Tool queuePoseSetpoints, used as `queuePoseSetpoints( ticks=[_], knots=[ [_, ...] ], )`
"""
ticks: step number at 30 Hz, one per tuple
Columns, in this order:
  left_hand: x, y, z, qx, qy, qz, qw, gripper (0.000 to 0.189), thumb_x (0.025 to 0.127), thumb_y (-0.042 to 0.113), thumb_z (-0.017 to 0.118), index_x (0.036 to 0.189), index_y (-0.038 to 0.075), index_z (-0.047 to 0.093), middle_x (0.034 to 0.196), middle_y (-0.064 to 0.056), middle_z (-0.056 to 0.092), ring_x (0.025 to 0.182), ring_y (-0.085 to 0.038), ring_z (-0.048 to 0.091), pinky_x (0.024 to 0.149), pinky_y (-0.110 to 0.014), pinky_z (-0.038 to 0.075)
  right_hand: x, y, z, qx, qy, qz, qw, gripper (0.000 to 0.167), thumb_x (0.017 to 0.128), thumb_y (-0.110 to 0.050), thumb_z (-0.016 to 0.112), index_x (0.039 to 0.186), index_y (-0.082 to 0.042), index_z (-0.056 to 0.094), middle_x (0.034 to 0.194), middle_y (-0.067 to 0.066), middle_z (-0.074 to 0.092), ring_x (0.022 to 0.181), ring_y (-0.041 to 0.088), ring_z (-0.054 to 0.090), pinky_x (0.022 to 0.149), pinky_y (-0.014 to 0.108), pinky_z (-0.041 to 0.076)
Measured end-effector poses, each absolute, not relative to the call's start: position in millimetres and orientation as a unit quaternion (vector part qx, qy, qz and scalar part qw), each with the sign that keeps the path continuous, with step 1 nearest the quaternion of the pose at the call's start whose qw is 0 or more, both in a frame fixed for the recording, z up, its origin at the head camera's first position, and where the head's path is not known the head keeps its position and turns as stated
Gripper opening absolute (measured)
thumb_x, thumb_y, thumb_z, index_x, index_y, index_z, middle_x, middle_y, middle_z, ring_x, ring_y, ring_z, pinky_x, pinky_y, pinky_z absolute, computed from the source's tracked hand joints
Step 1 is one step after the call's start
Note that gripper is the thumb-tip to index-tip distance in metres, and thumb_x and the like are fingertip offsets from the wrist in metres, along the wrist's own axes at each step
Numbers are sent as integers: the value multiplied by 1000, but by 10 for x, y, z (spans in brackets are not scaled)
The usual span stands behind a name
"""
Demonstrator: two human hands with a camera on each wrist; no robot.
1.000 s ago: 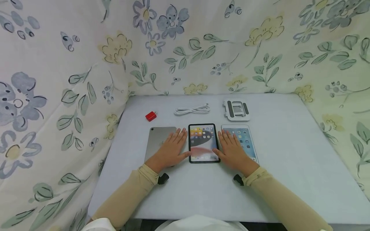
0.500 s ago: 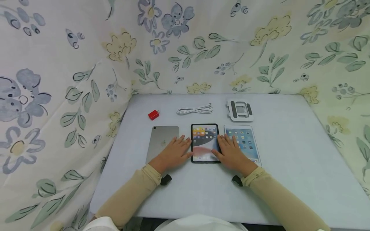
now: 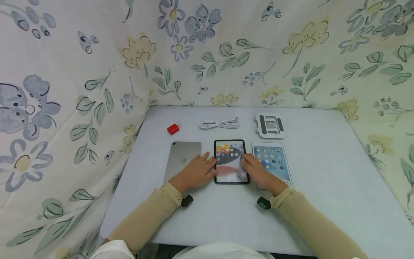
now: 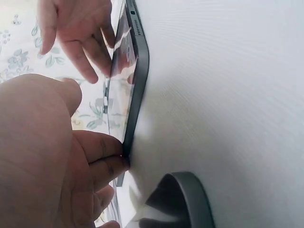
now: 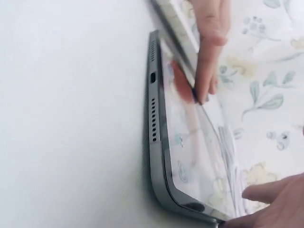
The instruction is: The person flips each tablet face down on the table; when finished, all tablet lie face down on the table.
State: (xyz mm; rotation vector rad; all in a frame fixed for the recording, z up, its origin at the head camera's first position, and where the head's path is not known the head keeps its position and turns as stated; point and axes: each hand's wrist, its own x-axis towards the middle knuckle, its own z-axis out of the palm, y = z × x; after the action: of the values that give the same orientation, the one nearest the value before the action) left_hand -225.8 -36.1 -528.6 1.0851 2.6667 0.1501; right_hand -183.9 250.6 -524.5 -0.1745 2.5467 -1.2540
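A dark-framed tablet (image 3: 231,169) lies screen up in the middle of the table, its screen lit with app icons. My left hand (image 3: 195,172) touches its left edge, with fingertips against the frame in the left wrist view. At the opposite edge is my right hand (image 3: 260,173), fingers extended and lying over part of a white-framed tablet (image 3: 275,158). A grey tablet (image 3: 182,153) rests back up at the left, partly covered by the left hand. The port edge of the dark-framed tablet (image 5: 154,104) faces the right wrist camera.
Behind the tablets are a red charger plug (image 3: 173,129), a coiled white cable (image 3: 220,124) and a white and grey folding stand (image 3: 270,126). The white table (image 3: 323,187) meets a floral curtain (image 3: 226,64) at its back and left side.
My right hand has drawn back slightly and turned its fingers inward along the dark-framed tablet's right edge. The left hand has slid a little toward the body, uncovering more of the grey tablet.
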Motion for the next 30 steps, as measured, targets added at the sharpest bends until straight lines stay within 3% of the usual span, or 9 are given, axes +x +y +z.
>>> queuePoseSetpoints(
  ticks=[4,10,14,19,24,30],
  knots=[
    [-2267,-321,-5251,373,917,60,129,69,115,54,33,164,6,42,168,-10,39,162,-32,18,129,-50,18,-1789,2533,-5116,-54,853,-499,139,62,118,-34,30,166,5,25,170,32,18,158,52,9,123,72,12],
    [-2299,-245,-5169,389,910,84,116,66,116,49,34,159,1,49,162,-13,48,158,-34,29,127,-44,26,-1714,2460,-4822,-83,822,-555,96,60,119,-30,33,170,-2,20,175,22,12,161,45,4,124,69,8],
    [-2313,-176,-5074,397,900,143,111,59,117,46,33,158,7,54,159,-8,53,154,-31,39,124,-44,33,-1688,2356,-4669,-116,813,-563,92,63,118,-38,35,172,-9,18,178,13,12,162,38,4,124,69,9],
    [-2296,-273,-4928,391,880,246,108,54,118,43,34,159,14,53,159,-6,54,150,-27,45,122,-46,36,-1739,2109,-4643,-157,798,-573,100,64,118,-34,36,172,-7,13,177,15,7,162,37,1,126,66,8],
    [-2276,-447,-4808,376,862,327,90,53,116,42,46,160,13,52,158,-5,55,146,-24,49,120,-44,39,-1797,1903,-4650,-184,793,-573,99,65,118,-33,38,172,-5,14,177,16,8,162,37,2,126,66,9],
    [-2251,-675,-4802,321,858,398,57,60,108,41,65,161,17,51,154,-3,58,140,-24,53,113,-48,46,-1874,1706,-4723,-213,788,-563,131,73,116,-49,39,173,-12,11,177,10,14,162,32,10,124,65,20]
  ],
)
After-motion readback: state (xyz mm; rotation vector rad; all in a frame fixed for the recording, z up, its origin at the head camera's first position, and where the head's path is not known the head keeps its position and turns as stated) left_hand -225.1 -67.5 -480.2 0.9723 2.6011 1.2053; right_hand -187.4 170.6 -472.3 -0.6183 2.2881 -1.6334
